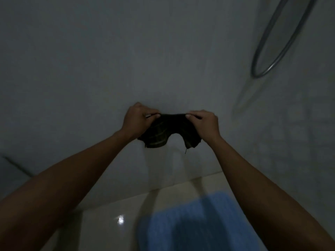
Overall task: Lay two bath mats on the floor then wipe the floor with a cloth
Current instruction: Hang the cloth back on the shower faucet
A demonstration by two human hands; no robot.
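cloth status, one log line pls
cloth: stretched in air | left hand: pinching | right hand: pinching | blue mat: on floor | wipe: pending

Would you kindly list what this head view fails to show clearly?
- Second bath mat: none visible; only one blue mat, cut off by the bottom edge.
- Dark cloth: pattern lost in dim light; left hand and right hand cover its ends.
- Hose: blurred, cut off at the top.

Head-worn camera looks forward and down past outstretched arms toward the wall (108,60) and floor (112,214).
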